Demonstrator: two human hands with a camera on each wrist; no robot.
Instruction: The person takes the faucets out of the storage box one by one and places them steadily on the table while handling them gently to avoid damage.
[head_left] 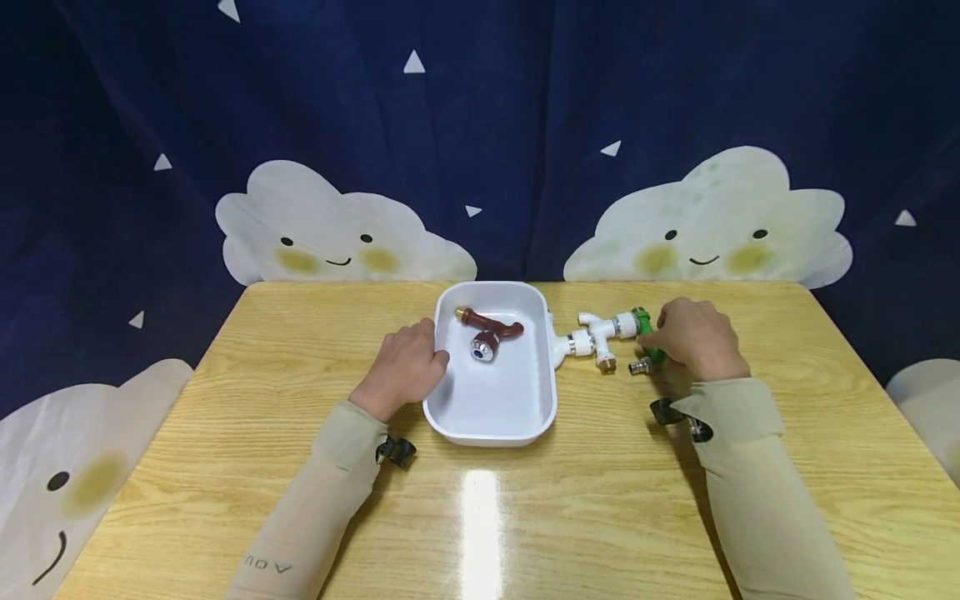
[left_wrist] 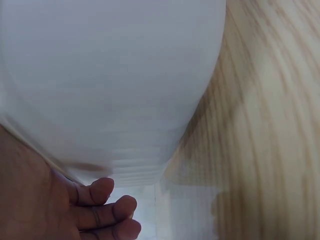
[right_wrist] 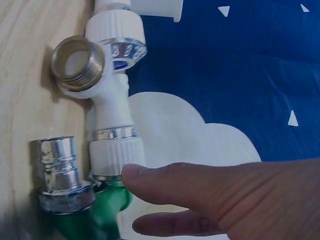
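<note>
My left hand (head_left: 405, 364) holds the left rim of a white plastic tray (head_left: 491, 417); in the left wrist view its curled fingers (left_wrist: 125, 207) show beside the tray's outer wall (left_wrist: 115, 100). Inside the tray lies a brown tap (head_left: 491, 327) with a chrome-ended knob and a brass thread. On the right, my right hand (head_left: 701, 335) is at a green tap (head_left: 654, 353) with a chrome spout end (right_wrist: 60, 162). The thumb tip overlaps the green tap and the neighbouring white knob, with a gap between thumb and finger. White taps (head_left: 602, 332) lie between tray and green tap.
The taps form a row along the tray's right side, close against it. A wooden table (head_left: 600, 500) carries everything. Behind its far edge hangs a dark blue curtain (head_left: 480, 125) with white clouds and triangles. Wrist cameras (head_left: 395, 451) sit under both sleeves.
</note>
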